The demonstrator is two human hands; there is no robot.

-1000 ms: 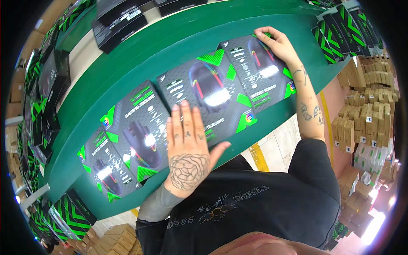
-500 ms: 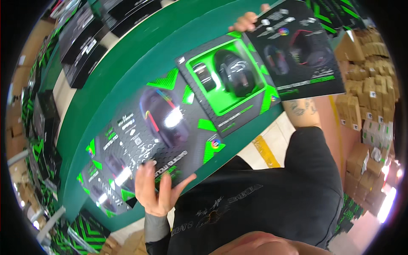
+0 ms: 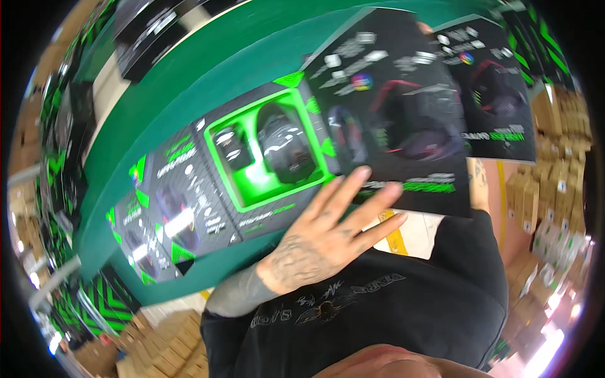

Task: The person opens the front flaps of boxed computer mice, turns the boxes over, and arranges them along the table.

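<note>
Along the green table [image 3: 189, 82] we have dark boxes [image 3: 173, 183] in a row — one open box [image 3: 268, 220] shows a black mouse [image 3: 288, 148] in its green tray [image 3: 222, 176]. Our left hand [image 3: 321, 230] spreads its fingers at the lower edge of a black cover [image 3: 403, 107]; our right hand [image 3: 425, 28] is mostly hidden behind — its grip we cannot tell.

Free room over tabletop [image 3: 208, 72] beyond open box [image 3: 265, 215]; rightward obstacle: raised black flap [image 3: 400, 110]

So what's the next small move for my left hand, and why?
Perhaps steady the leftmost open flap with your left hand: its fingers overlap the flap's lower edge in view, the flap stands open beside the green tray with the black mouse, and little of your right hand shows behind it.
</note>
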